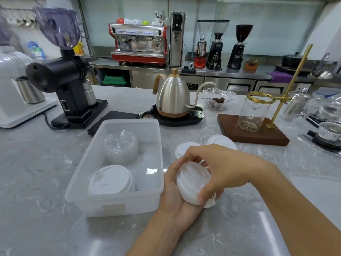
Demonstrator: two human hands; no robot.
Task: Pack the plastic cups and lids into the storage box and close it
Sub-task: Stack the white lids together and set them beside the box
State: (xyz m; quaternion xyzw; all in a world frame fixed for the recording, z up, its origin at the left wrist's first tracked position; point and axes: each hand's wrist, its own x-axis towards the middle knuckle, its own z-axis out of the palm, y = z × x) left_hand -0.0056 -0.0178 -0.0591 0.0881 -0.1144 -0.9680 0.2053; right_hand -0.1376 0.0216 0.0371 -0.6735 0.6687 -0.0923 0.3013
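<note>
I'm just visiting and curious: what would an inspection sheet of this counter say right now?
Surface: grey marbled counter.
Job's things: open translucent storage box holds a stack of clear lids and a stack of white lids; two more white lid stacks lie on the counter right of the box. Box cover: a translucent sheet at far right may be it, cannot tell.
Clutter: gooseneck kettle, black grinder, glass dish, pour-over stand.
Hands: left hand cradles a white lid stack; right hand grips it from above.
Cables: black cord by the grinder.
Surroundings: red espresso machine, three grinders behind.
</note>
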